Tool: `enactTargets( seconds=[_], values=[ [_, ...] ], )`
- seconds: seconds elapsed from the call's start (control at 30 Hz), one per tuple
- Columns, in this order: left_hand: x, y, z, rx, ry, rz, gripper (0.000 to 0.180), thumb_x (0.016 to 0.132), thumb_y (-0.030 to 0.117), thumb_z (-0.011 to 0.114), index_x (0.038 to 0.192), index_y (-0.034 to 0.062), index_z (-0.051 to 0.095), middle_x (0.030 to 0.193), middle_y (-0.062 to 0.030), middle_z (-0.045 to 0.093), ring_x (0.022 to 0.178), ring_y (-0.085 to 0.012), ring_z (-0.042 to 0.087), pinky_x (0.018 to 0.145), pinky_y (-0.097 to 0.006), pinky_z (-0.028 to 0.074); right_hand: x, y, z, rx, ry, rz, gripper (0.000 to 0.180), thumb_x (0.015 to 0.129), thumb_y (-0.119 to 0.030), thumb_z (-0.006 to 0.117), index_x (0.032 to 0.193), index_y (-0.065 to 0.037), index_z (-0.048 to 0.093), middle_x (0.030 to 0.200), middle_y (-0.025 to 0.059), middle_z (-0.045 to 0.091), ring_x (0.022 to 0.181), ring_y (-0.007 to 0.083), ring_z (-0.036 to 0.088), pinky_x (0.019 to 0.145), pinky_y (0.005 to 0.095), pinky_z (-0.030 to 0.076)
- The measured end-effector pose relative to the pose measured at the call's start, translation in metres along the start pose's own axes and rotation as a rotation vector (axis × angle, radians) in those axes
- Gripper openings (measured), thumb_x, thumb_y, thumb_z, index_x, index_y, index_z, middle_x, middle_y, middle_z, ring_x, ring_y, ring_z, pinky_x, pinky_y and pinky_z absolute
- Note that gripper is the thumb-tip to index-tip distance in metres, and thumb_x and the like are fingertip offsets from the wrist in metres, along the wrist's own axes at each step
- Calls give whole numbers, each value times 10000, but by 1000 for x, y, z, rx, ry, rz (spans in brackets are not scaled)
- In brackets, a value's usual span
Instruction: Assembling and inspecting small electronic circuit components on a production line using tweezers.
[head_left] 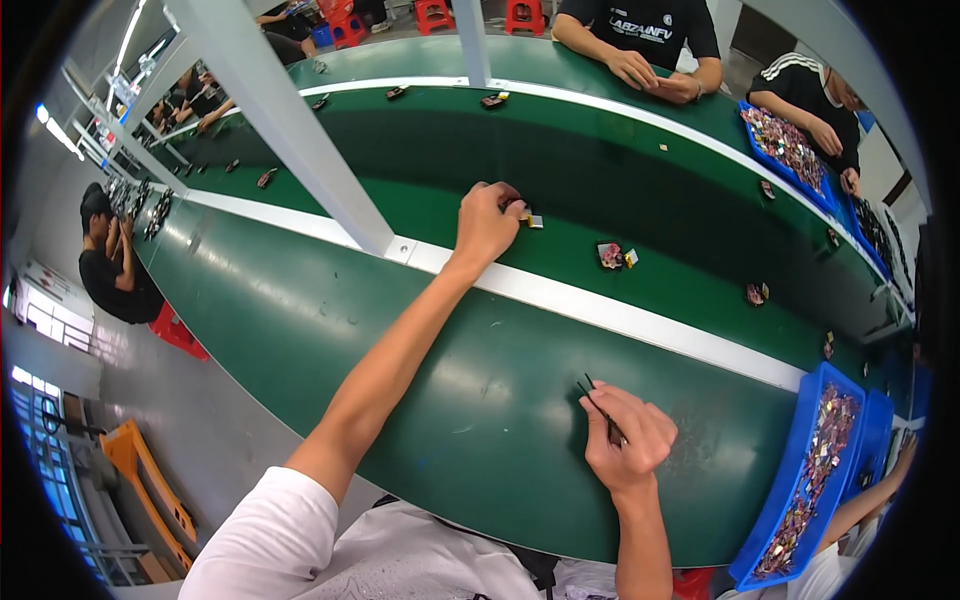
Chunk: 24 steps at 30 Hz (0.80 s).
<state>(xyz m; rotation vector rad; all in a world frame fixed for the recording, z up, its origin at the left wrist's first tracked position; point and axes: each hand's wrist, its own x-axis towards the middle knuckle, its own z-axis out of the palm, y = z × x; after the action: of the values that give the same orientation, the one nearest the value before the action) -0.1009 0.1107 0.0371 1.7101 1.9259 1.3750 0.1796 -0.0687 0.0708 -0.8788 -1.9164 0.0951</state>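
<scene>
My left hand (488, 222) reaches across the white rail onto the green belt. Its fingers are closed on a small dark electronic assembly, mostly hidden under them, with a yellow-and-white piece (535, 222) sticking out beside the fingertips. Above the near green tabletop, my right hand (630, 438) grips black tweezers (588, 388), whose two tips stand slightly apart and point away from me. Nothing is between the tips. To the right of my left hand, another small assembly (610, 255) with pinkish parts and a yellow-white piece lies on the belt.
A blue bin (816, 385) full of small colourful parts stands at the right; another blue bin (745, 125) sits across the belt. Several assemblies lie along the belt. A white post (300, 130) rises left of my left hand. Co-workers sit opposite, left and right.
</scene>
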Motion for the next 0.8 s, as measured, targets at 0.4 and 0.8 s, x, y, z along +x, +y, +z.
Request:
enactTargets(
  seconds=[0.4, 0.8],
  values=[
    [1, 36, 9, 283, 123, 93, 181, 896, 147, 708, 1016, 13, 727, 1026, -139, 682, 828, -310, 656, 757, -422, 521, -1, 23, -2, 10, 31, 5, 209, 680, 22, 848, 842, -59, 743, 837, 68, 769, 530, 160, 626, 448, 254, 333],
    [-80, 80, 11, -104, 61, 508, 239, 890, 72, 749, 715, 17, 596, 667, -81, 566, 487, -231, 514, 449, -354, 383, 3, 4, -3, 70, 5, 166, 192, 701, 54, 818, 851, -22, 726, 825, 103, 765, 627, 218, 721, 501, 264, 495]
  ],
)
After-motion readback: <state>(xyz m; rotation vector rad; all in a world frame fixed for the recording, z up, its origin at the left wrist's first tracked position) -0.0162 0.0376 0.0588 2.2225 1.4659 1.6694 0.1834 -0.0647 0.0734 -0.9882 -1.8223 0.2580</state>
